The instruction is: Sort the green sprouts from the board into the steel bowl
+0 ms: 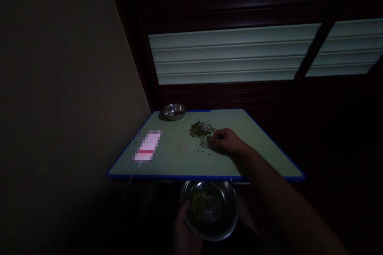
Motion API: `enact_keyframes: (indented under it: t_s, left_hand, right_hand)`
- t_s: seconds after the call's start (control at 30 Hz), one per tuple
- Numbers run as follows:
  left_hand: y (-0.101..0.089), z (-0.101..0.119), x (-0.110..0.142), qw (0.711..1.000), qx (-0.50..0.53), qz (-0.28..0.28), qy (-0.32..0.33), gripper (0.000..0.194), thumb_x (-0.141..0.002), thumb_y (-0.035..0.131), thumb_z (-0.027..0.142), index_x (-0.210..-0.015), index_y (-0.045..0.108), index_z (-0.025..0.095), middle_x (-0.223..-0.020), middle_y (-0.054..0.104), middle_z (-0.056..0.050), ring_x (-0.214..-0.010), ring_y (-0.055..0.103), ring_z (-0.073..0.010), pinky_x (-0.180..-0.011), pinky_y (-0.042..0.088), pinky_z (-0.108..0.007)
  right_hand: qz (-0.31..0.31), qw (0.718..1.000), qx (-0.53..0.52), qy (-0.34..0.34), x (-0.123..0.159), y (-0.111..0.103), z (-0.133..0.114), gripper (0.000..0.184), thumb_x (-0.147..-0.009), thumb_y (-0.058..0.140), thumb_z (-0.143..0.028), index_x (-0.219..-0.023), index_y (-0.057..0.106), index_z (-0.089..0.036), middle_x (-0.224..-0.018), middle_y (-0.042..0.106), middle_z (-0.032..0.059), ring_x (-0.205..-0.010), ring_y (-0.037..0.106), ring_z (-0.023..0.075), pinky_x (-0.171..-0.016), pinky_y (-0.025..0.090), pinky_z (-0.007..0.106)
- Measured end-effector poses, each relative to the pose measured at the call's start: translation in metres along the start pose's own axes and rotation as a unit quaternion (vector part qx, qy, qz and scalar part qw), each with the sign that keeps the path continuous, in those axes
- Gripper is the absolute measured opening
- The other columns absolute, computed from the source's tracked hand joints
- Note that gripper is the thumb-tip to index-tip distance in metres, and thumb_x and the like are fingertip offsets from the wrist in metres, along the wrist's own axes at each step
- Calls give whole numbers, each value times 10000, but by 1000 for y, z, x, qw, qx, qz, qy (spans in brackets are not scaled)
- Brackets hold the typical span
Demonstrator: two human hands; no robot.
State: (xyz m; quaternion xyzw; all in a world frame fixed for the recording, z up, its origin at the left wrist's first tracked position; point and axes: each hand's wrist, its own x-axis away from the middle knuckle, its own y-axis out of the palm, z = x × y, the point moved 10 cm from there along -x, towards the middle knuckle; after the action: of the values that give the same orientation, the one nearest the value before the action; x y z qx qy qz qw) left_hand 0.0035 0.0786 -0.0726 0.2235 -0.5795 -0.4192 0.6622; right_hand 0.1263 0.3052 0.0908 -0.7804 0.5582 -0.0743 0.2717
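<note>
My left hand (187, 227) grips the rim of a metal bowl (231, 211) below the table's front edge, thumb over the rim. Small greenish grains lie in the bottom of this bowl. Above the table my right hand (226, 139) is closed in a pinch at the near right side of a pile of small dark-green grains (199, 129). What its fingertips hold, if anything, is too small and dim to make out. A few loose grains are scattered just left of and below these fingers. Whitish bits show among the pile.
A pale tabletop (254, 127) with a blue edge holds a small metal dish (173, 112) at the back left. A lit, blurred phone (149, 145) lies at left, its cable (127, 189) hanging off the front. A wall (74, 87) stands close at left; slatted panels (233, 53) stand behind.
</note>
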Motion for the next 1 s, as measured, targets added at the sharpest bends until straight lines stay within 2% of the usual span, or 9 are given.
enact_keyframes:
  t_s: [0.2,0.37,0.47,0.7,0.87,1.0]
  left_hand:
    - [-1,2,0,1000,-18,10,14,266,-838,529,270,-941,758,180,-888,780,-87,-995,680,-285,-1012,408,-470]
    - [-3,2,-3,999,-38,-4,15,232,-830,556,263,-892,757,164,-901,776,-100,-1044,660,-305,-1006,413,-479]
    - [-6,3,-2,999,-41,12,20,222,-835,557,251,-862,757,158,-874,777,-96,-1051,657,-300,-1002,419,-466]
    - [-3,1,4,999,-27,31,7,246,-850,534,253,-823,757,150,-847,775,-100,-1048,658,-299,-992,431,-456]
    - [-2,2,3,999,-17,24,14,230,-841,547,250,-875,756,158,-876,775,-101,-1066,650,-302,-991,429,-475]
    - [-3,2,4,999,-20,27,15,222,-831,565,240,-906,750,143,-864,773,-111,-1062,651,-307,-986,434,-472]
  right_hand:
    - [47,998,32,19,0,-16,5,213,-641,604,-361,-596,583,-155,-537,505,-7,-522,418,103,-499,317,243]
    - [13,1000,-11,27,1,-6,5,206,-617,630,-352,-626,586,-151,-556,521,-3,-516,418,99,-499,326,246]
    - [0,1000,-12,21,1,-1,5,214,-619,625,-362,-620,583,-152,-550,515,-8,-516,416,98,-499,326,245]
    - [25,998,32,43,1,-11,8,205,-622,601,-364,-593,568,-164,-524,512,-15,-499,414,100,-499,318,250]
    - [41,998,23,48,2,-15,7,204,-613,622,-359,-586,571,-163,-533,516,-6,-506,416,104,-508,321,261]
    - [23,999,-12,40,3,-8,1,221,-625,634,-372,-615,585,-157,-550,521,-1,-509,418,104,-511,327,265]
